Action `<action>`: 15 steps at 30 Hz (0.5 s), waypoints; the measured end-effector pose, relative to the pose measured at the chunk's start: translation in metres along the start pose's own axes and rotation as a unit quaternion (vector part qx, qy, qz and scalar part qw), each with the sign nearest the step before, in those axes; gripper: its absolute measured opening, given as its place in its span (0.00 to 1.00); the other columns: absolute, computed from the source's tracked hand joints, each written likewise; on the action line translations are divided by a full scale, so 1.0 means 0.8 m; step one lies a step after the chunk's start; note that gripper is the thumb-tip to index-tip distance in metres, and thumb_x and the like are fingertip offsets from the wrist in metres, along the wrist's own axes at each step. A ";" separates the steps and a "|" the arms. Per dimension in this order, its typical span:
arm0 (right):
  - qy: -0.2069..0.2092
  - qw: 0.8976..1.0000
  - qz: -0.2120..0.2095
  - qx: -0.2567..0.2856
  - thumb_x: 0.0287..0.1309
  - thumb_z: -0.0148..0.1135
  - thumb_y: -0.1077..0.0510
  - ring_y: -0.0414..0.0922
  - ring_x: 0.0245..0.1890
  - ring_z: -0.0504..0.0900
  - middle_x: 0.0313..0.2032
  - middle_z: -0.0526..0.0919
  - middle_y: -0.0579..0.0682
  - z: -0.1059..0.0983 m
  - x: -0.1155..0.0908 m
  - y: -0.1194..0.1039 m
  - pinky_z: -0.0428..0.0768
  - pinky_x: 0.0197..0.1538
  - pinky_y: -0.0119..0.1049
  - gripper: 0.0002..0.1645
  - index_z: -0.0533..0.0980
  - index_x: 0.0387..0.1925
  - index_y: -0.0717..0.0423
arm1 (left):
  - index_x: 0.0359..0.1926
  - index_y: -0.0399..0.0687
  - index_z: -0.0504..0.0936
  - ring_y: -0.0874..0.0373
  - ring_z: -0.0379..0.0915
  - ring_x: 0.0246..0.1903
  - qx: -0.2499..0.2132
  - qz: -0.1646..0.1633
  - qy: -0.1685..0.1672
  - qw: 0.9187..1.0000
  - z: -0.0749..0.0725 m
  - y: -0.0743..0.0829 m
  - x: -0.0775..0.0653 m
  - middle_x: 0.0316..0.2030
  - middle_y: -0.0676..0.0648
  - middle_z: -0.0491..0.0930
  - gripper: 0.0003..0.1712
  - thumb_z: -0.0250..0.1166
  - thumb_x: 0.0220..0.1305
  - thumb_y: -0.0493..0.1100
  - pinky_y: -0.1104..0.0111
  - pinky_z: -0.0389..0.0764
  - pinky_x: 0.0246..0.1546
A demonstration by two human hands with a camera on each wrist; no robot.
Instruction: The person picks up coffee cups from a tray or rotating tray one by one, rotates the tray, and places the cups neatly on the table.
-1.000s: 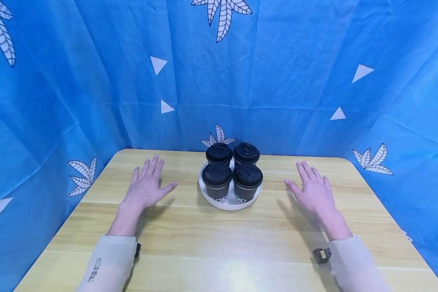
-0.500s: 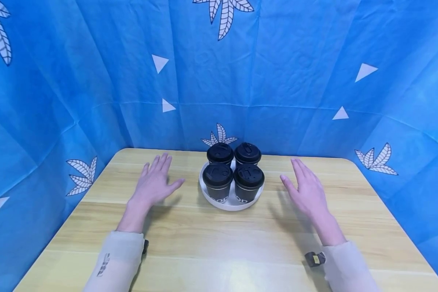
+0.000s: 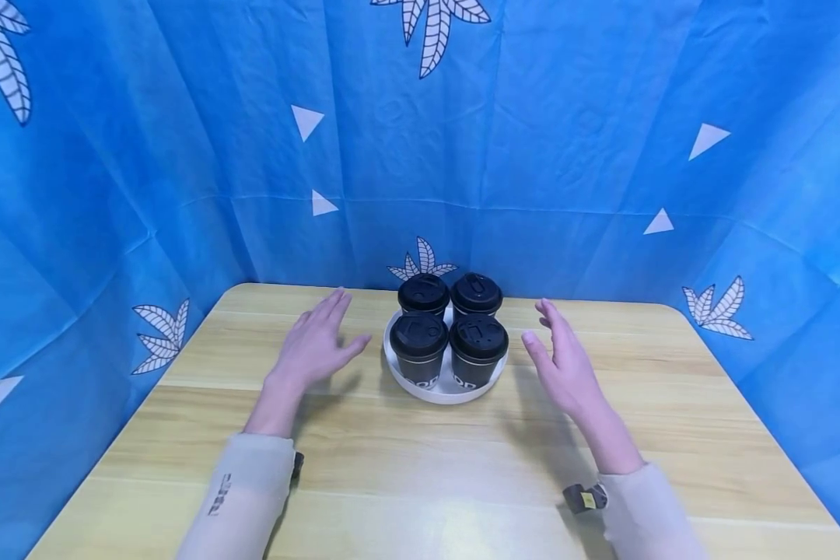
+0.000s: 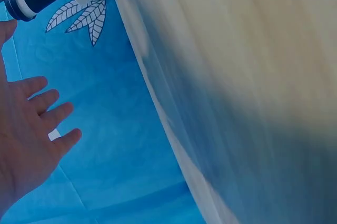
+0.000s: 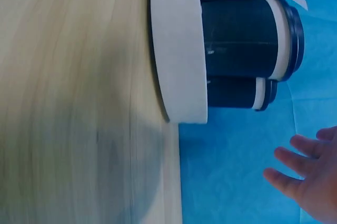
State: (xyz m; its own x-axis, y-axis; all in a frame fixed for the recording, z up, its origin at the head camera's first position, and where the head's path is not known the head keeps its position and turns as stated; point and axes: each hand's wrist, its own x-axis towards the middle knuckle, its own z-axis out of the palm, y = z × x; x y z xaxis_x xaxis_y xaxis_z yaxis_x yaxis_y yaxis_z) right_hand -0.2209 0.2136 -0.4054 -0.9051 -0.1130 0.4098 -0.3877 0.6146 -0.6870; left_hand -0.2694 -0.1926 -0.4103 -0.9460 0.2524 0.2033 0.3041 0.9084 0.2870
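Several black paper cups with black lids stand upright, close together, on a round white plate [image 3: 442, 398] at the back middle of the table. The front-left cup [image 3: 418, 354] and front-right cup [image 3: 476, 358] show white lettering low down, partly cut off by the rim. My left hand [image 3: 311, 348] is held above the table left of the plate, fingers extended and thumb toward the cups. On the other side, my right hand [image 3: 568, 372] hovers with fingers slightly bent, its thumb nearest the plate. Neither hand touches anything. The right wrist view shows the plate's side wall [image 5: 179, 50] and the cups sideways.
A light wooden table [image 3: 420, 474] carries the plate, which sits near its far edge. Blue cloth [image 3: 553, 101] with white leaves and triangles hangs behind and at both sides. A small black device [image 3: 584, 498] is strapped at the right wrist, by the sleeve.
Both hands have moved inward toward the plate from either side, their palms turning more toward each other. The plate and cups stay in place on the table.
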 end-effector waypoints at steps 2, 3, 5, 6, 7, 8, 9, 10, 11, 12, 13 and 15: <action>0.000 1.000 -0.003 0.017 0.79 0.49 0.44 0.62 0.74 0.65 0.78 0.61 0.58 0.004 0.001 -0.001 0.66 0.71 0.65 0.41 0.51 0.82 0.57 | 0.82 0.43 0.51 0.41 0.46 0.80 -0.007 0.003 0.000 1.000 0.002 0.004 0.004 0.82 0.42 0.47 0.53 0.54 0.71 0.70 0.39 0.52 0.77; 0.001 1.000 -0.004 0.025 0.79 0.50 0.45 0.62 0.73 0.65 0.77 0.61 0.59 0.006 0.002 -0.002 0.66 0.71 0.65 0.41 0.51 0.81 0.58 | 0.82 0.43 0.52 0.41 0.47 0.80 -0.009 0.004 0.000 1.000 0.003 0.006 0.006 0.82 0.42 0.47 0.53 0.54 0.71 0.71 0.40 0.52 0.77; 0.000 0.999 -0.004 0.043 0.78 0.51 0.47 0.63 0.73 0.65 0.77 0.62 0.60 0.009 0.002 -0.003 0.66 0.71 0.65 0.41 0.51 0.81 0.59 | 0.82 0.42 0.53 0.40 0.48 0.79 -0.013 0.009 0.002 1.000 0.005 0.009 0.010 0.82 0.41 0.48 0.53 0.53 0.71 0.71 0.39 0.52 0.76; -0.001 0.999 -0.003 0.052 0.78 0.52 0.47 0.63 0.73 0.65 0.76 0.62 0.61 0.011 0.002 -0.003 0.66 0.71 0.65 0.41 0.51 0.81 0.60 | 0.82 0.42 0.53 0.39 0.49 0.79 -0.014 0.011 0.003 1.000 0.007 0.011 0.012 0.82 0.41 0.50 0.53 0.53 0.71 0.71 0.40 0.53 0.76; -0.001 0.998 -0.002 0.061 0.78 0.53 0.48 0.63 0.73 0.65 0.76 0.63 0.61 0.013 0.002 -0.003 0.66 0.71 0.65 0.42 0.51 0.81 0.60 | 0.82 0.41 0.54 0.39 0.50 0.78 -0.014 0.014 0.004 1.000 0.008 0.012 0.014 0.81 0.40 0.51 0.53 0.52 0.71 0.72 0.40 0.54 0.76; -0.003 0.997 -0.001 0.071 0.77 0.54 0.49 0.64 0.73 0.65 0.76 0.63 0.62 0.015 0.002 -0.004 0.66 0.71 0.65 0.42 0.51 0.81 0.61 | 0.81 0.41 0.54 0.39 0.51 0.78 -0.015 0.016 0.006 1.000 0.009 0.013 0.015 0.81 0.40 0.52 0.53 0.52 0.71 0.72 0.41 0.55 0.76; -0.005 0.997 0.000 0.082 0.77 0.55 0.50 0.63 0.73 0.65 0.75 0.63 0.62 0.016 0.002 -0.004 0.65 0.72 0.65 0.42 0.51 0.81 0.61 | 0.81 0.41 0.55 0.38 0.52 0.78 -0.015 0.018 0.007 1.000 0.011 0.014 0.016 0.80 0.39 0.54 0.53 0.53 0.71 0.72 0.41 0.56 0.76; -0.007 0.996 0.000 0.091 0.76 0.56 0.51 0.63 0.73 0.66 0.75 0.64 0.61 0.018 0.001 -0.005 0.65 0.72 0.64 0.42 0.51 0.81 0.61 | 0.81 0.41 0.56 0.38 0.53 0.77 -0.016 0.019 0.008 1.000 0.012 0.015 0.017 0.80 0.38 0.55 0.53 0.53 0.71 0.72 0.41 0.56 0.76; -0.010 0.995 0.000 0.100 0.76 0.56 0.52 0.63 0.73 0.66 0.75 0.64 0.61 0.019 0.001 -0.005 0.65 0.72 0.64 0.43 0.51 0.81 0.61 | 0.81 0.41 0.56 0.38 0.54 0.77 -0.018 0.019 0.007 1.000 0.013 0.017 0.018 0.79 0.38 0.56 0.53 0.53 0.70 0.72 0.42 0.57 0.75; -0.012 0.994 -0.001 0.108 0.75 0.57 0.53 0.63 0.73 0.66 0.75 0.64 0.61 0.021 0.001 -0.005 0.65 0.72 0.63 0.43 0.51 0.81 0.61 | 0.81 0.42 0.57 0.39 0.54 0.77 -0.019 0.019 0.007 1.000 0.014 0.018 0.019 0.79 0.38 0.57 0.52 0.54 0.70 0.72 0.42 0.58 0.75; -0.016 0.993 -0.002 0.116 0.75 0.58 0.53 0.62 0.73 0.66 0.75 0.64 0.61 0.022 0.000 -0.006 0.65 0.72 0.63 0.43 0.51 0.81 0.61 | 0.80 0.42 0.57 0.39 0.55 0.77 -0.021 0.019 0.006 1.000 0.015 0.019 0.020 0.79 0.38 0.58 0.52 0.54 0.70 0.72 0.42 0.58 0.75; -0.023 0.992 -0.002 0.122 0.74 0.59 0.54 0.62 0.73 0.65 0.75 0.64 0.60 0.024 0.000 -0.008 0.66 0.73 0.62 0.44 0.50 0.81 0.61 | 0.80 0.42 0.58 0.39 0.56 0.76 -0.025 0.018 0.005 1.000 0.017 0.021 0.022 0.78 0.38 0.60 0.51 0.56 0.70 0.70 0.42 0.59 0.75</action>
State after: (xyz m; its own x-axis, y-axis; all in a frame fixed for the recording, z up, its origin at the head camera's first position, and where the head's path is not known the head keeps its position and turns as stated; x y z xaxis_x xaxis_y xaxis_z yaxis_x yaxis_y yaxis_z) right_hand -0.2221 0.1946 -0.4128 -0.9080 -0.1537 0.3897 -0.4175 0.4071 -0.8124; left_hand -0.2822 -0.1684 -0.4147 -0.9331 0.2810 0.2244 0.3435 0.8811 0.3250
